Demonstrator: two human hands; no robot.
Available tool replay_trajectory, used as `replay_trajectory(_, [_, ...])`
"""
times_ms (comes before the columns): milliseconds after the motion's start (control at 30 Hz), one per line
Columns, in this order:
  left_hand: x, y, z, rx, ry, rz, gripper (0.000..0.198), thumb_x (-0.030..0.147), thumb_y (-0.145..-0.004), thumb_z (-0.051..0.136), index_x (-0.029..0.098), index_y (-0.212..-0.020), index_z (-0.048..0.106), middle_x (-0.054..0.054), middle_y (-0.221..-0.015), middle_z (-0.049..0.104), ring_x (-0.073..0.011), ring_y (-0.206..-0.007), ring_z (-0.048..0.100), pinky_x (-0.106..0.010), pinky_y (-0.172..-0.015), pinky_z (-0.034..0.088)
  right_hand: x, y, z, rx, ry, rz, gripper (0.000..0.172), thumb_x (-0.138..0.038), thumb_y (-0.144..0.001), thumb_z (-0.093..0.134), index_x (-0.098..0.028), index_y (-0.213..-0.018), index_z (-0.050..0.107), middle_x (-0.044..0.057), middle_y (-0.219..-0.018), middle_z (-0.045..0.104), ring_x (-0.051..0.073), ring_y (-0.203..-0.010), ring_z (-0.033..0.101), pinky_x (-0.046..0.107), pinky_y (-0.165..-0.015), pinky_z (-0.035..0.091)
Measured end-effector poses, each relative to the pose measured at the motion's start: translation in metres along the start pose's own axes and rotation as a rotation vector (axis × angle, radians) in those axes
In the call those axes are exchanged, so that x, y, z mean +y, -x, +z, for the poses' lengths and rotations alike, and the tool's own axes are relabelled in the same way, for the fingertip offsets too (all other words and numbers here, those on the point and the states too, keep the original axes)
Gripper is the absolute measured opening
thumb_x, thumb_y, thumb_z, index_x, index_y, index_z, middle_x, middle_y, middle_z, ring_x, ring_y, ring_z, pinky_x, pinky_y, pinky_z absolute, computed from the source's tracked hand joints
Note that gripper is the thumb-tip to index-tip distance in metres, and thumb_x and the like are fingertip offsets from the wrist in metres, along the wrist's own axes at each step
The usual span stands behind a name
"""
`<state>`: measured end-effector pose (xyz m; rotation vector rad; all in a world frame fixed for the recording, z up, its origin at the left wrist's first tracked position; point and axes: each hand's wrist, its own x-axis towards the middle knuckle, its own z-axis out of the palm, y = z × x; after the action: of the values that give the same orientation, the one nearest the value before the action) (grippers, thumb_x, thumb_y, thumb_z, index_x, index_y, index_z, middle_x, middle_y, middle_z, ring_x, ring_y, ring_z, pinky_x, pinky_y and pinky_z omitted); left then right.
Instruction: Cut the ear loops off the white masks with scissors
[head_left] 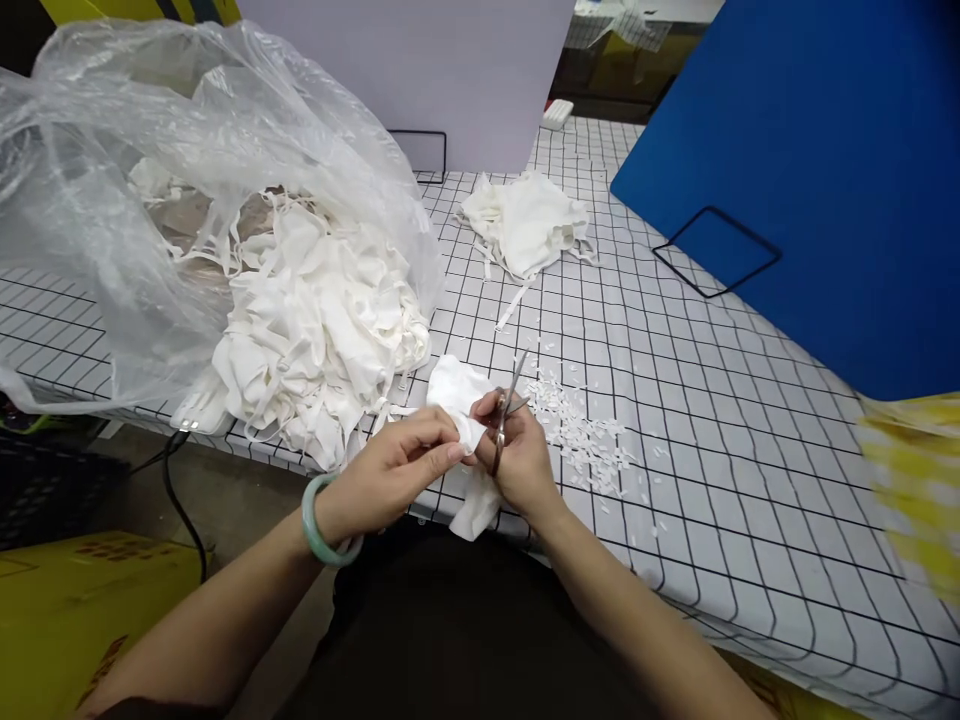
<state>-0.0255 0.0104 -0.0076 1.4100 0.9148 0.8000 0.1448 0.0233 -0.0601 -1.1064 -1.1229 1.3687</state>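
Observation:
My left hand [401, 465], with a green bangle [319, 525] at the wrist, pinches the edge of a small white cloth piece [454, 385] between thumb and fingers. Close against it, my right hand [525, 465] is closed around a pair of scissors [504, 425]. The blades point up and away from me, slightly apart. The fingers of my right hand also touch the cloth, whose lower part hangs at the table's front edge. To the right of the scissors lie many tiny white snippets [589, 440], scattered on the checked tablecloth [720, 420].
A clear plastic bag [97, 200] on the left spills a heap of white cloth pieces [322, 310]. A smaller pile [525, 220] lies farther back. A blue panel [810, 180] and a pale purple panel [420, 70] stand behind. A white power strip [202, 405] sits at the left edge.

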Motion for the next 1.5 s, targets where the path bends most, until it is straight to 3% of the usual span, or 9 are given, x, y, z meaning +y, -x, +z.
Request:
replay_trajectory(100, [0.0,-0.006,0.012,0.172,-0.014,0.219,0.02,0.026,-0.099,0.057,0.018,-0.088,0.072,-0.009,-0.111,0.057,-0.0208,-0.111,0.055,-0.033,-0.099,0.047,0.007,0.011,0.011,-0.058,-0.047,0.086,0.034,-0.031,-0.068,0.079,-0.024,-0.083,0.05,-0.004,-0.076,0.052,0.013,-0.067,0.051,0.026,-0.064,0.046])
replay_trajectory(200, [-0.008,-0.011,0.023,0.233,0.199,0.195,0.025,0.029,-0.101,0.052,0.018,-0.086,0.069,-0.008,-0.11,0.058,-0.0155,-0.09,0.058,-0.028,-0.077,0.051,0.005,0.02,0.013,-0.136,-0.041,0.105,0.033,-0.038,-0.074,0.076,-0.024,-0.083,0.047,-0.003,-0.075,0.053,0.013,-0.065,0.051,0.028,-0.064,0.047])
replay_trajectory(267, [-0.014,-0.013,0.029,0.285,0.267,0.153,0.028,0.031,-0.102,0.051,0.017,-0.084,0.067,-0.008,-0.105,0.057,-0.0128,-0.077,0.055,-0.025,-0.063,0.047,-0.001,0.025,0.003,-0.189,0.048,0.066,0.031,-0.04,-0.077,0.075,-0.024,-0.087,0.05,-0.001,-0.083,0.057,0.016,-0.073,0.056,0.031,-0.07,0.05])
replay_trajectory(400, [-0.018,-0.013,0.038,0.364,0.137,0.18,0.027,0.032,-0.102,0.052,0.017,-0.083,0.066,-0.01,-0.105,0.056,-0.0188,-0.094,0.057,-0.027,-0.067,0.047,-0.019,0.031,-0.032,-0.173,0.503,-0.077,0.033,-0.051,-0.08,0.072,-0.023,-0.092,0.061,0.006,-0.094,0.061,0.025,-0.091,0.057,0.041,-0.082,0.048])
replay_trajectory(500, [-0.016,-0.014,0.046,0.362,0.003,0.218,0.027,0.029,-0.102,0.05,0.017,-0.084,0.065,-0.011,-0.108,0.055,-0.0231,-0.109,0.055,-0.028,-0.07,0.048,-0.027,0.036,-0.052,-0.129,0.774,-0.183,0.037,-0.058,-0.078,0.073,-0.022,-0.082,0.063,0.005,-0.083,0.065,0.026,-0.088,0.055,0.043,-0.082,0.044])
replay_trajectory(633, [-0.016,-0.017,0.058,0.319,-0.091,0.27,0.024,0.022,-0.103,0.045,0.017,-0.089,0.064,-0.011,-0.109,0.053,-0.0223,-0.111,0.053,-0.029,-0.076,0.05,-0.031,0.044,-0.06,-0.086,0.881,-0.287,0.044,-0.058,-0.078,0.075,-0.022,-0.066,0.055,0.001,-0.064,0.06,0.02,-0.071,0.052,0.037,-0.073,0.041])
replay_trajectory(867, [-0.021,-0.019,0.066,0.282,-0.183,0.301,0.022,0.016,-0.103,0.043,0.018,-0.088,0.059,-0.009,-0.11,0.052,-0.0223,-0.115,0.052,-0.035,-0.095,0.048,-0.032,0.05,-0.066,-0.046,0.899,-0.326,0.048,-0.055,-0.081,0.073,-0.021,-0.06,0.048,-0.002,-0.056,0.055,0.016,-0.063,0.048,0.034,-0.069,0.037])
replay_trajectory(1500, [-0.022,-0.021,0.072,0.242,-0.242,0.362,0.024,0.015,-0.103,0.041,0.019,-0.088,0.059,-0.008,-0.093,0.056,-0.0241,-0.118,0.05,-0.037,-0.097,0.046,-0.028,0.053,-0.064,-0.006,0.876,-0.285,0.048,-0.053,-0.081,0.074,-0.019,-0.057,0.049,-0.003,-0.053,0.055,0.014,-0.06,0.046,0.033,-0.071,0.036])
